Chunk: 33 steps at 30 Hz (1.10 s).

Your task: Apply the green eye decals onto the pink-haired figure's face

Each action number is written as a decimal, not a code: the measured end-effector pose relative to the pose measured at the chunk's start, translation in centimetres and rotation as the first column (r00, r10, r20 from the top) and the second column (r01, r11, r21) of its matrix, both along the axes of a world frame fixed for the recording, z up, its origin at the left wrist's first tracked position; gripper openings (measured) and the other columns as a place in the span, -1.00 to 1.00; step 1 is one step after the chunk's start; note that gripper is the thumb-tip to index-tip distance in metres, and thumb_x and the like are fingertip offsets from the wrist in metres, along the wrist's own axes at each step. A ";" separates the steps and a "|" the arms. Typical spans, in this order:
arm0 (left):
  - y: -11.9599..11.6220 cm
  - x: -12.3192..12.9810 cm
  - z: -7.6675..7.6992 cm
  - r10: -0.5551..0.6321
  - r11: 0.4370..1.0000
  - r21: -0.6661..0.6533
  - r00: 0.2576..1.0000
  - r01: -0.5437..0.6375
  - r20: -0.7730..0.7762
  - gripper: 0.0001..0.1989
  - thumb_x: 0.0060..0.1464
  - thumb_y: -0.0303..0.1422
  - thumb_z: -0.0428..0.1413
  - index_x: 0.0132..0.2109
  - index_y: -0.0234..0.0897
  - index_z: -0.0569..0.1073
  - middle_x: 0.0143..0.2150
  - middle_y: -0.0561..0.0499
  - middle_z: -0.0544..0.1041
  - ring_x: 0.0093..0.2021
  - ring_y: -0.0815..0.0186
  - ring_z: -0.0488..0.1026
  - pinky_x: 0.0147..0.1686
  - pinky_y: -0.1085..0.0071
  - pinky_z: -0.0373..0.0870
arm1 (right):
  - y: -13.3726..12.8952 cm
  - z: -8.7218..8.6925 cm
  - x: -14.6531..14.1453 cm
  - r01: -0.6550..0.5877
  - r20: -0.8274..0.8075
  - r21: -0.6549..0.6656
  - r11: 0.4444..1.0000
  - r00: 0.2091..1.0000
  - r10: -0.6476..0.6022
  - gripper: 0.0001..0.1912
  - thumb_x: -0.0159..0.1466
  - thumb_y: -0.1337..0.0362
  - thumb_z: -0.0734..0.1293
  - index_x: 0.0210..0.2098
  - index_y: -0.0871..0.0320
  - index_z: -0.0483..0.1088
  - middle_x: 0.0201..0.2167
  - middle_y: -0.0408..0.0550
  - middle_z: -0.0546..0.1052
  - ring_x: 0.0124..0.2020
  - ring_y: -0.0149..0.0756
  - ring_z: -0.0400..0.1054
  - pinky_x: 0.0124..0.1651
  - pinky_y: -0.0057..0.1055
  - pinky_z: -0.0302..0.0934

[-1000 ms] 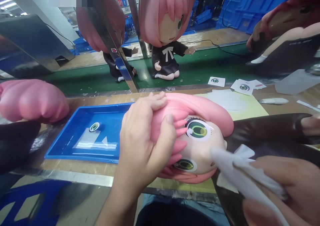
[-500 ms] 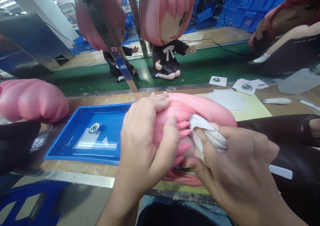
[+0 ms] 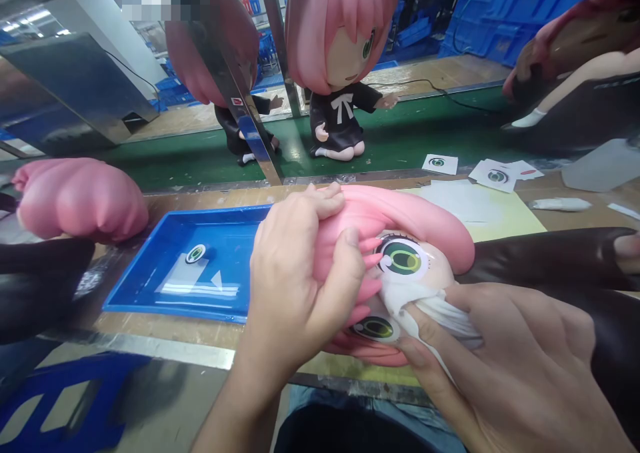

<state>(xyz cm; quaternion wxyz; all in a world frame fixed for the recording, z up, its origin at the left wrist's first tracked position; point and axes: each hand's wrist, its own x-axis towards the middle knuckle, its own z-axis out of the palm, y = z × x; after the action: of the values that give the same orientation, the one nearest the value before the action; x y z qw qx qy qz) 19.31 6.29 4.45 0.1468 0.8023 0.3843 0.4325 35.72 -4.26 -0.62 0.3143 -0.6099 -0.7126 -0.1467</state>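
A large doll figure with pink hair [image 3: 430, 219] lies on its back across the bench, its dark-clothed body stretching to the right. My left hand [image 3: 300, 273] grips the top of its head, thumb over the fringe. Two green eye decals show on the face: the upper eye [image 3: 403, 258] fully visible, the lower eye [image 3: 374, 328] partly covered by hair and fingers. Between the eyes, a crumpled white cloth [image 3: 407, 296] presses on the face, pinched by the fingers and thumb of my right hand [image 3: 530, 353].
Left of the head, a blue tray [image 3: 135, 259] holds liquid, a round eye decal [image 3: 196, 253] and clear scraps. Decal cards [image 3: 440, 164], a white tube [image 3: 561, 204] and a yellow sheet [image 3: 525, 219] lie beyond. Another doll [image 3: 345, 123] kneels on the green belt; a pink-haired head [image 3: 83, 199] rests left.
My right hand and the cloth have moved down and right from the upper eye to between the eyes, uncovering that eye. My left hand keeps its hold; the view has shifted slightly.
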 end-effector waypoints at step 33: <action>0.7 0.3 -0.1 -0.013 0.995 0.095 0.999 0.008 0.049 -0.85 0.31 -0.35 0.09 -0.02 -0.26 0.46 0.04 -0.11 0.60 0.14 0.10 0.52 0.18 0.08 0.41 | -1.2 1.0 1.6 -0.221 0.165 -0.003 0.975 0.962 0.219 -0.82 0.42 0.29 0.27 -0.03 0.15 0.44 -0.21 0.09 0.42 -0.16 0.01 0.32 -0.17 -0.13 0.11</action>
<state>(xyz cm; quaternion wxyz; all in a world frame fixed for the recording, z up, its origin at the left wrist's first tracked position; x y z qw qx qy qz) 19.64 6.96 4.39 0.1205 0.7994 0.3553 0.4692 37.28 -5.49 0.41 0.2735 -0.5103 -0.7983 -0.1661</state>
